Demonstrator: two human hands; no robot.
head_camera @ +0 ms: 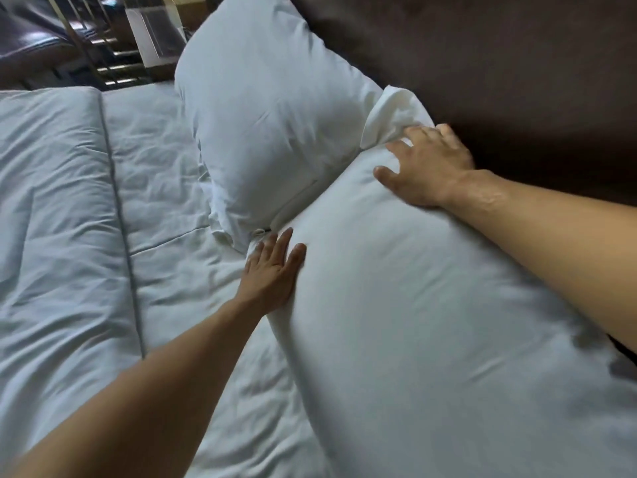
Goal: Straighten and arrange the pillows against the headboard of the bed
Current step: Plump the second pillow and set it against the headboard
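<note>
1. The bed, covered in rumpled white bedding, fills the left and lower view. A folded white quilt with a grey piped edge lies along the far left. The dark brown padded headboard runs across the upper right.

2. The near plump white pillow is the largest task item I see. Its long axis runs from lower right up toward the middle of the view, roughly along the headboard line, and its far end touches the second pillow.

3. The far plump white pillow stands propped against the headboard, tilted, with its lower corner pressed against the near pillow's end.

4. A loose flap of white pillowcase sticks up between the two pillows at the headboard side.

5. The right hand is spread wide and flat on the near pillow's upper far corner, fingertips at the flap, next to the headboard. It holds nothing.

6. The left hand is flat and open against the near pillow's bed-side edge, close to the joint between the pillows. It grips nothing either.

7. My judgement: both hands bracket the near pillow's far end, right on the headboard side, left on the mattress side. The coming move likely turns on pushing that end back toward the headboard; the left hand is placed to push.
</note>
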